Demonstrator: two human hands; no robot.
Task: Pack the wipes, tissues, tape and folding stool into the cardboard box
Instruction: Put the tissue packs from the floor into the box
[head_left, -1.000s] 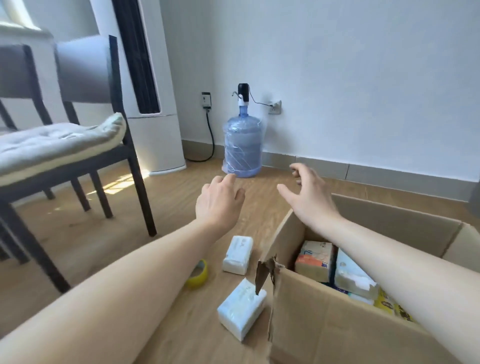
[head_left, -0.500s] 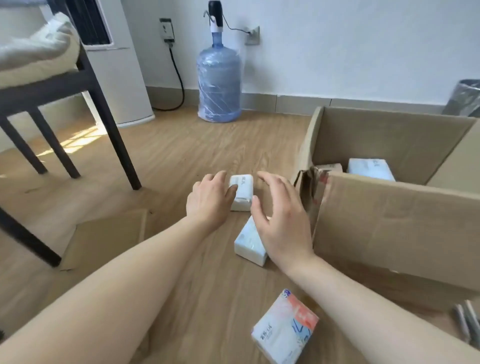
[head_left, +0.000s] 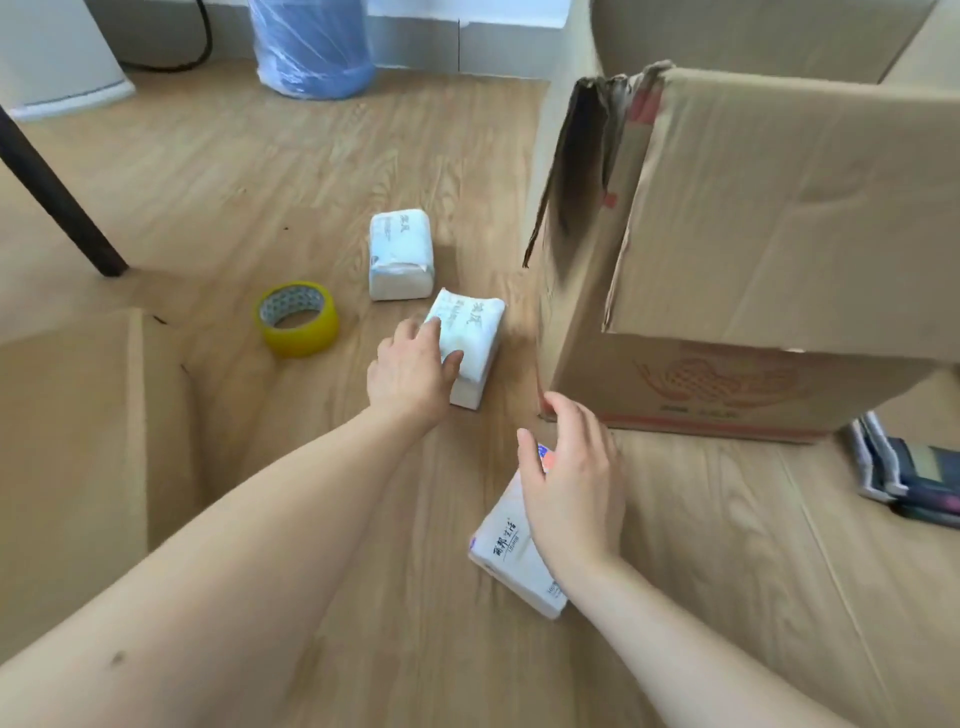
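Two white tissue packs lie on the wooden floor left of the cardboard box (head_left: 737, 260). My left hand (head_left: 410, 371) rests its fingers on the nearer white pack (head_left: 475, 332); the farther pack (head_left: 400, 254) lies free behind it. My right hand (head_left: 571, 488) lies flat, fingers apart, over a white pack with an orange-blue corner (head_left: 506, 551) nearer to me. A roll of yellow tape (head_left: 297, 318) sits left of the packs. The box's inside is hidden by its near flap. A folded dark item with grey bars (head_left: 909, 467), possibly the stool, lies at the right edge.
A flat cardboard piece (head_left: 72, 441) lies on the floor at the left. A dark chair leg (head_left: 57, 202) stands at the far left. A blue water jug (head_left: 311, 47) and a black cable stand by the back wall.
The view has tilted down and closer. My left hand moved from the farther pack to the nearer one. My right hand pulled back onto the pack with the orange-blue corner.
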